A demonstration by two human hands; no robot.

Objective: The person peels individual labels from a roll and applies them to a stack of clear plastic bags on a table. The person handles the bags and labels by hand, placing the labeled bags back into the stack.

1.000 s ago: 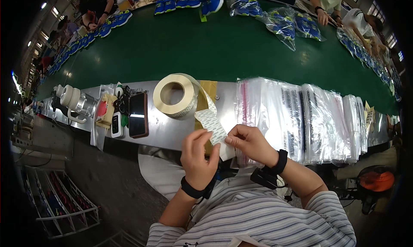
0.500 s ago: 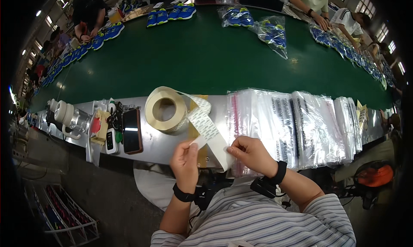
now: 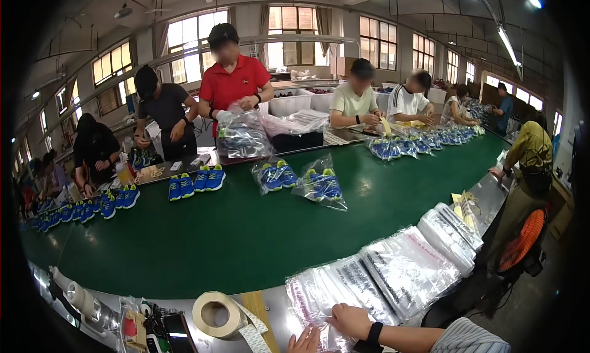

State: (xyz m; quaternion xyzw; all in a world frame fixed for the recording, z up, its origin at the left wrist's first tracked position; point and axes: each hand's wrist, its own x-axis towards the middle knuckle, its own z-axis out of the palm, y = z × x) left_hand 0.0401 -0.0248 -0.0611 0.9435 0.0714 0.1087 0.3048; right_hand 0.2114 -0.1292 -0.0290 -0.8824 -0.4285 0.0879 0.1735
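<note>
The right hand (image 3: 349, 320) lies on the stack of clear plastic bags (image 3: 332, 291) at the near edge of the worktop (image 3: 270, 316), fingers together and flat on the top bag. The stack spreads toward two o'clock from it. The left hand (image 3: 305, 342) (mostly cut off by the frame) shows spread fingertips just beside it, holding nothing visible. A label roll (image 3: 215, 314) lies at nine o'clock.

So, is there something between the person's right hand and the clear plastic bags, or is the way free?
Nothing visible stands between them. The right hand already rests on the stack of clear plastic bags at the near edge of the metal ledge. The left hand is just beside it, close to the label roll.
</note>
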